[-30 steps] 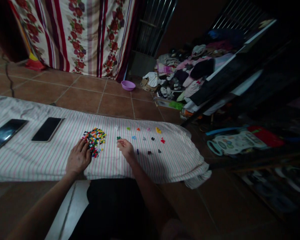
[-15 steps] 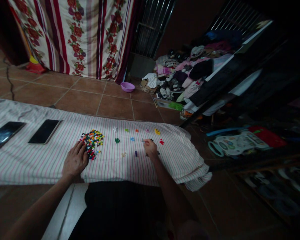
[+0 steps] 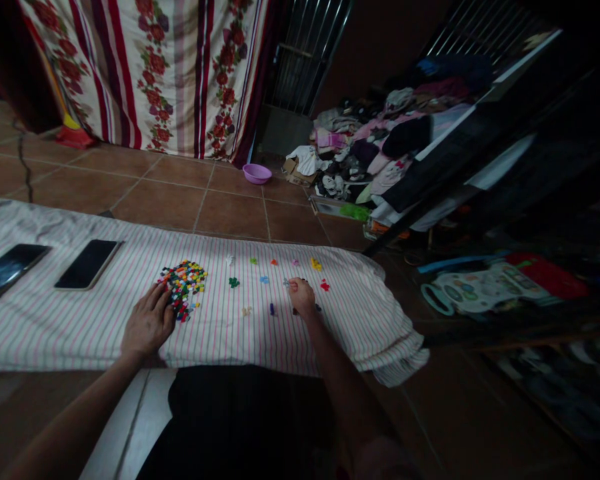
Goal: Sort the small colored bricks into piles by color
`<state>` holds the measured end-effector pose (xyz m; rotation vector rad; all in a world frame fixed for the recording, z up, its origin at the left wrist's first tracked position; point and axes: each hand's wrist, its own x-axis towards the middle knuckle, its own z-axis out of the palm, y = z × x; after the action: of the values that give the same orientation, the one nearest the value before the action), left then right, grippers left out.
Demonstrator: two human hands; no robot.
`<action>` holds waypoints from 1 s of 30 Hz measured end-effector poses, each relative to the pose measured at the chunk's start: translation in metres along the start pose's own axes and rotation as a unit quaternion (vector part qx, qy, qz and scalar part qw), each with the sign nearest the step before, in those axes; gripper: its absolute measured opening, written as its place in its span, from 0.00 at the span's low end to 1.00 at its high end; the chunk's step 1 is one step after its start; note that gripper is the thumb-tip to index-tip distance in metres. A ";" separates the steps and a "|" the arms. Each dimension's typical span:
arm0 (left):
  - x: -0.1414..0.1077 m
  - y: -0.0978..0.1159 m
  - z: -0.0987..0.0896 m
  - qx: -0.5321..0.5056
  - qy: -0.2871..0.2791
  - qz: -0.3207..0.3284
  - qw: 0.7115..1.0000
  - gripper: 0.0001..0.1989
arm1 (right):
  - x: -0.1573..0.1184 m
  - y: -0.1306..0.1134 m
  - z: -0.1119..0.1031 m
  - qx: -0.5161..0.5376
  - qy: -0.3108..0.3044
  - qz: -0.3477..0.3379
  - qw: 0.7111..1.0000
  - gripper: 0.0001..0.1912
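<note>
A heap of small multicoloured plastic pieces [image 3: 187,280] lies on the striped cloth [image 3: 210,347]. My left hand [image 3: 149,322] rests flat at the heap's near left edge, fingers stretched out and touching it. To the right, small groups sorted by colour lie in rows, among them a green group [image 3: 234,283], a light blue group [image 3: 265,280], a yellow group [image 3: 316,264] and a red group [image 3: 325,285]. My right hand [image 3: 303,297] is closed in a pinch beside a small grey group [image 3: 286,283]. Whatever is between its fingertips is too small to make out. Dark pieces are partly hidden behind this hand.
Two phones, a dark one [image 3: 13,272] and one with a light edge [image 3: 89,265], lie at the cloth's left. Beyond, a purple basin [image 3: 257,174] stands on the tiled floor. A heap of clothes [image 3: 360,143] is at the back right.
The camera view has shifted slightly. My right hand stays by the grey group, its fingertips lower against the cloth. My left hand remains at the heap with little movement.
</note>
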<state>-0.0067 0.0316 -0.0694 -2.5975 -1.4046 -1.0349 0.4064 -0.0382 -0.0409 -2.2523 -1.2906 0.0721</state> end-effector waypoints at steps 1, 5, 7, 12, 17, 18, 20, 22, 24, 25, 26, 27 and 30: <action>0.000 0.000 0.000 0.002 0.000 -0.001 1.000 0.22 | -0.001 0.001 0.000 0.006 0.008 -0.007 1.000 0.15; 0.001 0.002 -0.003 0.017 0.006 0.003 1.000 0.21 | -0.005 0.004 0.000 -0.004 0.036 -0.027 0.999 0.15; 0.002 0.003 -0.004 0.019 0.005 0.004 1.000 0.21 | -0.007 0.004 -0.001 -0.022 0.028 -0.038 0.999 0.15; 0.002 0.002 -0.004 0.013 0.005 0.003 1.000 0.21 | -0.007 0.003 -0.001 -0.061 -0.018 -0.068 0.996 0.15; 0.002 0.001 -0.002 0.009 -0.004 -0.014 1.000 0.21 | -0.008 0.001 0.003 -0.045 -0.008 -0.101 0.994 0.16; 0.002 0.002 -0.002 0.009 -0.005 -0.018 1.000 0.21 | -0.009 0.000 0.003 -0.040 -0.005 -0.106 0.994 0.16; 0.002 0.002 -0.003 0.008 -0.005 -0.022 1.000 0.21 | -0.012 -0.004 0.003 -0.031 0.006 -0.111 0.993 0.16; 0.002 0.003 -0.003 0.007 -0.007 -0.025 1.000 0.21 | -0.015 -0.011 0.003 -0.021 0.014 -0.118 0.993 0.16; 0.003 0.005 -0.004 0.007 -0.009 -0.027 1.000 0.21 | -0.019 -0.022 0.003 -0.006 0.009 -0.136 0.991 0.16; 0.003 0.005 -0.004 0.006 -0.009 -0.027 1.000 0.21 | -0.021 -0.029 0.004 0.005 0.005 -0.146 0.989 0.16; 0.003 0.005 -0.004 0.003 -0.009 -0.028 1.000 0.21 | -0.024 -0.037 0.005 0.016 0.000 -0.156 0.988 0.15; 0.002 0.005 -0.004 0.000 -0.008 -0.029 1.000 0.21 | -0.027 -0.045 0.007 0.028 -0.004 -0.165 0.986 0.15; 0.002 0.004 -0.004 -0.014 -0.005 -0.033 0.999 0.23 | -0.041 -0.073 0.017 0.066 -0.022 -0.186 0.980 0.15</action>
<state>-0.0048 0.0291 -0.0642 -2.5970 -1.4974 -1.0572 0.3216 -0.0348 -0.0295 -1.8760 -1.6586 0.0688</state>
